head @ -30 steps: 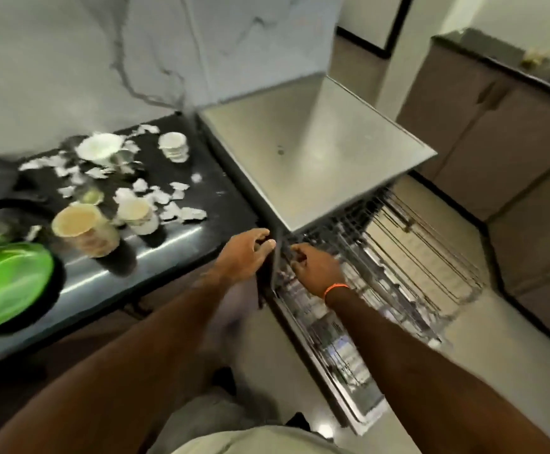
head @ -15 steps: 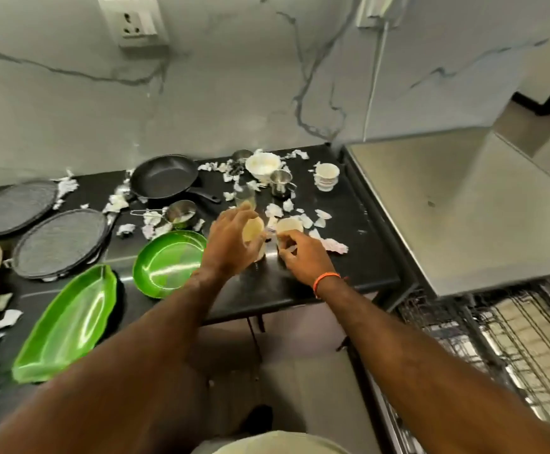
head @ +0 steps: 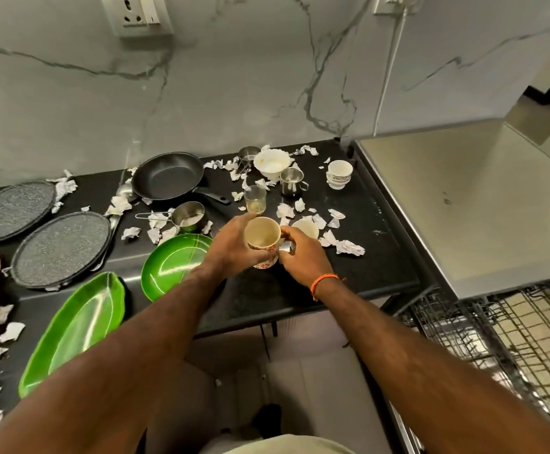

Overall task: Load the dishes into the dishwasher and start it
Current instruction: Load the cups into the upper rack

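At the black counter (head: 358,257) beside the open dishwasher, a person leans over a scatter of dirty dishes and torn paper scraps (head: 349,247). Their left hand (head: 231,247) is wrapped around a floral paper-patterned cup (head: 263,239), holding it upright just above the counter, its mouth open and showing a stained inside. Their right hand (head: 303,253), with an orange band at the wrist, pinches a small crumpled scrap (head: 285,247) against the cup's side. A second pale cup (head: 306,228) stands just behind the right hand. Farther back sit a clear glass (head: 255,198), a steel mug (head: 291,181), a white bowl (head: 272,162), stacked teacups (head: 339,173) and a black frying pan (head: 169,176). To the left lie a round green plate (head: 172,267), a long green leaf-shaped dish (head: 74,329) and two grey speckled platters (head: 61,249).

The dishwasher's wire rack (head: 502,335) is pulled out at lower right, under a steel top (head: 463,208), and looks bare where it shows.

Loading seems to be only starting: this cup is the first piece in hand. Next, the scrap likely needs discarding, then the cup must be carried right and set mouth down among the rack's prongs.
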The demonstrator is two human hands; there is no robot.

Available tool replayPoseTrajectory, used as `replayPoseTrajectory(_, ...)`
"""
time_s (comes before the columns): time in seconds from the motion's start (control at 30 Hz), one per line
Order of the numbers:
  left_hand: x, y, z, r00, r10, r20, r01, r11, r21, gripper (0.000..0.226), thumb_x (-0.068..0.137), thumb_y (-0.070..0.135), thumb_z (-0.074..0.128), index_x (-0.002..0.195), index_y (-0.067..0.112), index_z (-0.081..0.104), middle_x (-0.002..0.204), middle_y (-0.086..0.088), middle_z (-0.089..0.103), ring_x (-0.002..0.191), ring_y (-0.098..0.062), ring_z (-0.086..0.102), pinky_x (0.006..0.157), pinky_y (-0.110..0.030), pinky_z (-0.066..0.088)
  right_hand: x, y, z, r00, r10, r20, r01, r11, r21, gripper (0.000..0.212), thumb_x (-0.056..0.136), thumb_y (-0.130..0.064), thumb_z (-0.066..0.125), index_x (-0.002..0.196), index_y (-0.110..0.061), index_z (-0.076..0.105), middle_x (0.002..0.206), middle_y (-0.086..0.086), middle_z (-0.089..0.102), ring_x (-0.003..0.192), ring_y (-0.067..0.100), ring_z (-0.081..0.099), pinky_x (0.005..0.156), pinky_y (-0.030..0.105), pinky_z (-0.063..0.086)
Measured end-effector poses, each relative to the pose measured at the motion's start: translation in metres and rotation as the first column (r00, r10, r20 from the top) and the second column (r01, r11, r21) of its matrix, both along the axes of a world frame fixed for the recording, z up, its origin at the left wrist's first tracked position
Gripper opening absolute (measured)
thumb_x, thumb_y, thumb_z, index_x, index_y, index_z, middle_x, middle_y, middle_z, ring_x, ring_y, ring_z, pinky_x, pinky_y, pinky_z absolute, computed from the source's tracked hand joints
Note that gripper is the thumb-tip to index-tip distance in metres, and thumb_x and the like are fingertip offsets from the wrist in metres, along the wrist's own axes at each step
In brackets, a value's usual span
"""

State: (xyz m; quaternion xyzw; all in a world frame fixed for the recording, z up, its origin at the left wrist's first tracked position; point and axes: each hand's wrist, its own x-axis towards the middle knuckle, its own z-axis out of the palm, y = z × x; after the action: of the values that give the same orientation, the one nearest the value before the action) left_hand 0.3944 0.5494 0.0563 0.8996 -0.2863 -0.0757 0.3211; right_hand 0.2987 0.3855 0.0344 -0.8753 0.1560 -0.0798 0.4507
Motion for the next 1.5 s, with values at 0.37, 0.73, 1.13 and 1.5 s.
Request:
replayPoseTrajectory(0.37,-0.103,-0.035,0.019,0.995,0.047,-0.086,-0.064,0.976,-0.208,0.066,0.066,0.031,0.094,0.123,0.018,0.063,0.101,0.016,0.064,0.091,-0.006,0.066,0.083,-0.028,0.057,-0.101,-0.04,0.002,0.996,0.082,-0.044,-0.077,0.99,0.116,0.077,0.079,-0.027,0.083,0.145,-0.027,0.043,0.134,-0.004,0.059,0.113,0.01,0.057,0.098,0.028,0.049)
replayPoseTrajectory(0.73,-0.217,-0.184,-0.001,0.637,-0.294,-0.713,-0.147,0.861,-0.487,0.028,0.089,0.017,0.072,0.116,0.009,0.071,0.112,-0.019,0.074,0.107,-0.035,0.07,0.093,-0.053,0.057,-0.264,-0.166,-0.016,0.972,-0.211,-0.103,0.183,0.406,0.895,0.051,0.084,-0.006,0.075,0.129,-0.02,0.057,0.126,0.01,0.067,0.115,0.031,0.065,0.097,0.058,0.051)
replayPoseTrajectory(1.13,-0.328,-0.377,-0.067,0.764,-0.455,-0.458,0.455,0.882,-0.118,0.038,0.082,0.029,0.079,0.115,0.014,0.068,0.106,0.002,0.071,0.092,-0.012,0.068,0.081,-0.027,0.057,-0.423,-0.249,-0.057,0.543,-0.783,-0.303,0.627,0.138,0.767,0.067,0.08,-0.003,0.08,0.133,-0.015,0.04,0.127,0.013,0.056,0.105,0.03,0.064,0.085,0.052,0.057)
replayPoseTrajectory(1.5,-0.348,-0.466,-0.181,0.312,-0.244,-0.918,0.717,0.694,0.059,0.026,0.102,0.031,0.054,0.113,0.012,0.067,0.115,-0.011,0.07,0.105,-0.024,0.066,0.096,-0.042,0.055,-0.406,-0.274,-0.158,0.139,-0.83,-0.541,0.939,-0.063,0.338,0.075,0.064,-0.026,0.094,0.118,-0.017,0.042,0.117,0.009,0.06,0.101,0.024,0.062,0.086,0.036,0.057)
